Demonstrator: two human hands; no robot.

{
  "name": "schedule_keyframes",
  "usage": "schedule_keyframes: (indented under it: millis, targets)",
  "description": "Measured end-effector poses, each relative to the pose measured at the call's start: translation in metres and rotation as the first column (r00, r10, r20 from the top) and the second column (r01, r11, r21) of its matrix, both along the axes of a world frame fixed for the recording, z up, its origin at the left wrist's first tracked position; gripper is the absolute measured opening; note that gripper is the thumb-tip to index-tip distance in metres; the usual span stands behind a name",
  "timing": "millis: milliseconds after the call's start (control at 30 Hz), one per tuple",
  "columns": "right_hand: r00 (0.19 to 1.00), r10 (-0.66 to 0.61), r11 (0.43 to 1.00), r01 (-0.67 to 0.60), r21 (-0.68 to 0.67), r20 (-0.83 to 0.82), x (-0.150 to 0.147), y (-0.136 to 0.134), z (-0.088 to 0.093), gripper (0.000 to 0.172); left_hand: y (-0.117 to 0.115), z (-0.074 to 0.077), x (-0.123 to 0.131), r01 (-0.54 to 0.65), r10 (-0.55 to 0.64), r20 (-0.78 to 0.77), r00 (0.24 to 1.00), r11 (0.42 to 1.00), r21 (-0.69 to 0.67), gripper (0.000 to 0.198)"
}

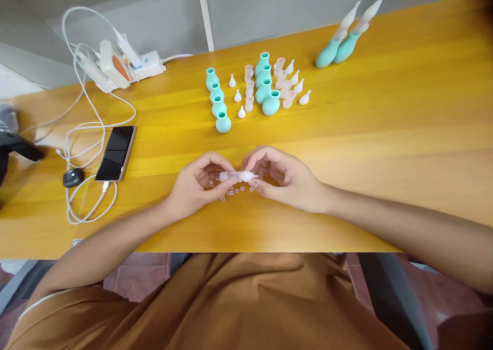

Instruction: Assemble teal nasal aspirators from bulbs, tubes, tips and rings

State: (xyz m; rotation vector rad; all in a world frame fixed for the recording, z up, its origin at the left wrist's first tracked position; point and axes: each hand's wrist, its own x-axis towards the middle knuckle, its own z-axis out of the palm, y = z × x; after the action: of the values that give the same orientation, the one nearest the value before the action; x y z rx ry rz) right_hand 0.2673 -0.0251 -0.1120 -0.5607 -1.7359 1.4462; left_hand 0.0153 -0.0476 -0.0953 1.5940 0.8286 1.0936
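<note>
Between my two hands a small clear plastic tube (232, 176) lies level, with a white nozzle tip (247, 176) at its right end. The fingers and thumb of my left hand (196, 183) pinch the tube. My right hand (288, 178) pinches the nozzle tip from the right. Whether the two parts are fully seated cannot be made out. Below my fingers, several tiny clear rings (236, 190) are scattered on the table. Further off stand teal rubber bulbs (223, 123) in two rows, with white nozzle tips (241, 112) and clear tubes (249, 103) lined up beside them.
Two assembled bulb aspirators (327, 53) lie at the back right of the wooden table (385, 160). A phone (116, 152), a white cable (102, 118) and a small black object (73, 177) are on the left. Behind them is a power strip (148, 65) with plugs.
</note>
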Motion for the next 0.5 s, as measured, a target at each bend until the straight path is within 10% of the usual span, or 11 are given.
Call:
schedule_keyframes:
  millis: [500]
  targets:
    - [0.988,-0.150,0.939,0.157,0.307,-0.048,-0.0018,-0.0049,0.0032,0.011,-0.0071,0.0030,-0.0048,-0.119,0.120,-0.032,0.992,0.992,0.036,0.023]
